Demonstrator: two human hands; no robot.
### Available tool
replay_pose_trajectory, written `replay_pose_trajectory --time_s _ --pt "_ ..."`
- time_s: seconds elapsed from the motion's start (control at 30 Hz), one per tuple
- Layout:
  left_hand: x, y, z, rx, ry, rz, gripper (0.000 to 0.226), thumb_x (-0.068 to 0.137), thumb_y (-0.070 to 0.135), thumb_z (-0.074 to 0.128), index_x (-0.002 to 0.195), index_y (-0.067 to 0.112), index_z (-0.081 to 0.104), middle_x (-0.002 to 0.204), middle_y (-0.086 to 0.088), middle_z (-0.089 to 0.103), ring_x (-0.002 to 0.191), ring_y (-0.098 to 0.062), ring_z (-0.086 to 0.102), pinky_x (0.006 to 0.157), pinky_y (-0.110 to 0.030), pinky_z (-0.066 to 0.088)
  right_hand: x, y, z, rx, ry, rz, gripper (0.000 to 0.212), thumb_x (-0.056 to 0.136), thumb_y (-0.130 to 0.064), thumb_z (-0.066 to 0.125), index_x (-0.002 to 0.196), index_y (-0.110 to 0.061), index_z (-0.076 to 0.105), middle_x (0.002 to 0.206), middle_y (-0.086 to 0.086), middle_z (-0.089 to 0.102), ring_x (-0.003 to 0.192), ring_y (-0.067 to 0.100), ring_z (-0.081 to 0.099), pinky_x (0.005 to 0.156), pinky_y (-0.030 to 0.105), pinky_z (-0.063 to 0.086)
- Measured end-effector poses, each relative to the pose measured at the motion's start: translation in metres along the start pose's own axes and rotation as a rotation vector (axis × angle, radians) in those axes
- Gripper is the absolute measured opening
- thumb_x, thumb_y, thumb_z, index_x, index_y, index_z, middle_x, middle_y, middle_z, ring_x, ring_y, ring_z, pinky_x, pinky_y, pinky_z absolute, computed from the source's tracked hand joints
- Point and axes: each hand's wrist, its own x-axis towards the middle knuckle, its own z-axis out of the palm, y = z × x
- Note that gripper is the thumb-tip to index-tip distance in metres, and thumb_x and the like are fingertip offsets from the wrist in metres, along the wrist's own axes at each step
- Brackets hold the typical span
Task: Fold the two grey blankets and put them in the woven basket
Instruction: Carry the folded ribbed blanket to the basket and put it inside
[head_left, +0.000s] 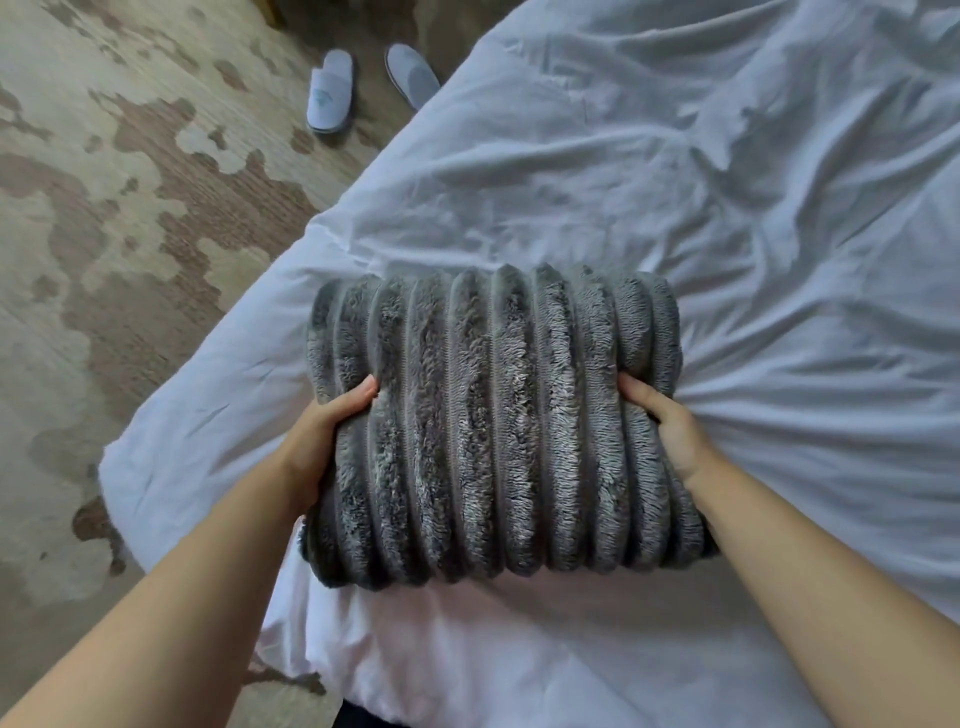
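Squarely on the white bed (727, 208), close to its near-left corner, a folded grey blanket (493, 415) sits clamped between a person's left hand (327, 436) and right hand (670, 431). Both thumbs press into the plush top at either end, while the fingers appear to curl underneath, out of sight. Thick, ribbed and soft, the bundle looks light but liable to sag or spring open, so a hold at both ends, beneath all layers, seems wisest. No woven basket is in view.
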Motion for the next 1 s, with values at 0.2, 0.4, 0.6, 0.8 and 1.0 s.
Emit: replay_pose_trajectory --time_s 0.2,0.4,0.6,0.8,1.0 --pt "-0.045 0.013 0.007 -0.075 -0.080 0.032 0.038 0.073 0.035 0.064 0.108 0.022 0.073 0.107 -0.010 0.072 0.094 -0.026 0.069 0.076 -0.035 0.056 -0.053 -0.023 0.029 0.015 -0.084 -0.023 0.026 0.058 -0.028 0.070 0.073 -0.009 0.079 0.075 0.009 0.075 0.067 0.023 0.072 0.059 0.030 0.059" --pt "-0.147 0.005 0.021 -0.167 -0.123 0.127 0.039 0.072 0.039 0.065 0.102 0.018 0.075 0.100 -0.012 0.074 0.087 -0.026 0.072 0.071 -0.034 0.058 -0.153 -0.044 0.046 -0.037 -0.220 -0.166 0.030 0.050 -0.030 0.076 0.072 -0.009 0.079 0.073 0.007 0.074 0.065 0.021 0.072 0.056 0.027 0.057" --pt "-0.283 -0.006 0.017 -0.251 -0.076 0.325 0.039 0.070 0.037 0.066 0.096 0.010 0.076 0.090 -0.015 0.074 0.077 -0.028 0.072 0.064 -0.036 0.059 -0.259 -0.049 0.079 -0.122 -0.371 -0.310 0.025 0.069 -0.026 0.062 0.080 -0.012 0.080 0.079 0.008 0.075 0.070 0.023 0.073 0.060 0.028 0.058" --pt "-0.423 -0.032 -0.015 -0.303 0.062 0.509 0.038 0.064 0.037 0.071 0.088 0.008 0.078 0.085 -0.015 0.074 0.071 -0.026 0.073 0.060 -0.037 0.059 -0.324 -0.011 0.131 -0.139 -0.595 -0.314 0.032 0.070 -0.032 0.069 0.094 -0.012 0.078 0.092 0.012 0.075 0.085 0.028 0.072 0.069 0.034 0.058" --pt "-0.526 -0.081 -0.079 -0.425 0.242 0.610 0.058 0.065 0.036 0.075 0.113 0.004 0.068 0.105 -0.021 0.070 0.086 -0.033 0.071 0.070 -0.042 0.058 -0.361 0.058 0.205 -0.255 -0.760 -0.168 0.043 0.067 -0.037 0.073 0.099 -0.008 0.076 0.100 0.018 0.073 0.093 0.033 0.070 0.073 0.037 0.057"
